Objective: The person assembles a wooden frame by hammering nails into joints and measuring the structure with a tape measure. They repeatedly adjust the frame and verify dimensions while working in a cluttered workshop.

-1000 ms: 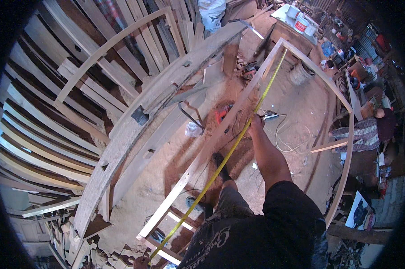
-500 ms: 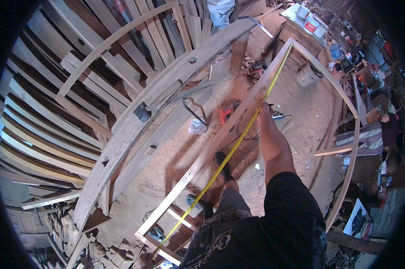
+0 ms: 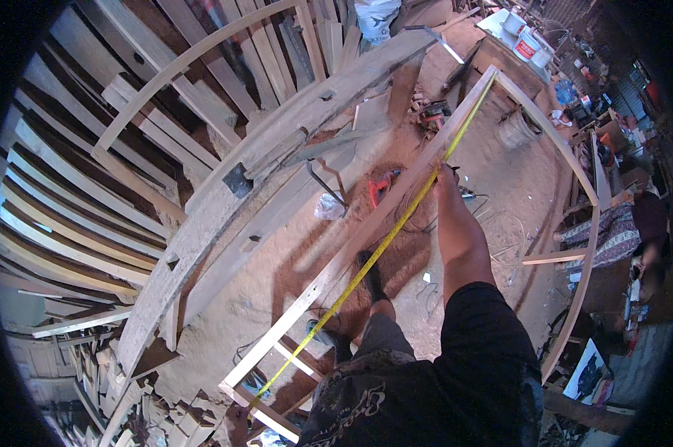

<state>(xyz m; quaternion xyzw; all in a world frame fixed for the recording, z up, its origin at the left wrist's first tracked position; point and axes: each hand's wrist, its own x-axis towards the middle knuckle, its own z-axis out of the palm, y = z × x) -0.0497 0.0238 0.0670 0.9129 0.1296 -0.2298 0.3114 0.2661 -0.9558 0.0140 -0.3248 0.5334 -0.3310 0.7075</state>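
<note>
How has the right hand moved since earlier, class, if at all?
Yes: the right hand has moved forward, toward the wooden frame's far corner, judged against the red tool on the floor.

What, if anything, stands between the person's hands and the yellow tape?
Nothing visible does: the right hand grips the yellow tape beside the long wooden rail, and the left hand is at the tape's near end.

And there's a dark-headed mallet (image 3: 237,181) lying on the long wooden counter (image 3: 156,298), planks (image 3: 228,83) massed along the left, a red power tool (image 3: 381,188) down on the floor (image 3: 225,320), white sack (image 3: 377,18) up top
</note>
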